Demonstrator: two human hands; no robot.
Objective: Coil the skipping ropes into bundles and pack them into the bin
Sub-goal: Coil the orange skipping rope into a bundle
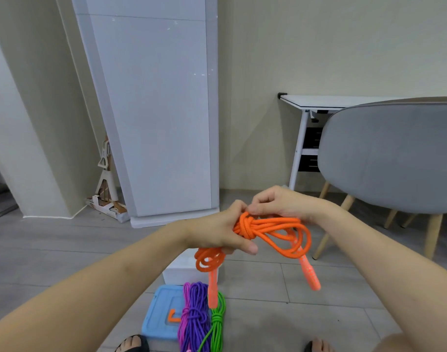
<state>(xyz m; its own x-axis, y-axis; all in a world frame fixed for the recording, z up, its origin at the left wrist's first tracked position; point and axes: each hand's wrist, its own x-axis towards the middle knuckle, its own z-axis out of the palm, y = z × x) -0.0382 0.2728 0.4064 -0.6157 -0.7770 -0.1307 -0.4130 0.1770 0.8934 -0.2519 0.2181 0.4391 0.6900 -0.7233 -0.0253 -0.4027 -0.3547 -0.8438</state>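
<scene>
The knotted orange rope (253, 228) is gripped by the left hand (217, 231) and pinched at the knot by the right hand (280, 201), above the blue bin lid (161, 316).

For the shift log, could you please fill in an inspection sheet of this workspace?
Surface: grey plank floor.
Job's things: orange rope knotted in a bundle, handles dangling; pink rope, purple rope and green rope lie bundled by the blue bin lid.
Clutter: white box.
Grips: left hand and right hand hold the orange rope.
Cables: nothing seen.
Surroundings: grey chair, white desk, white cabinet.
</scene>
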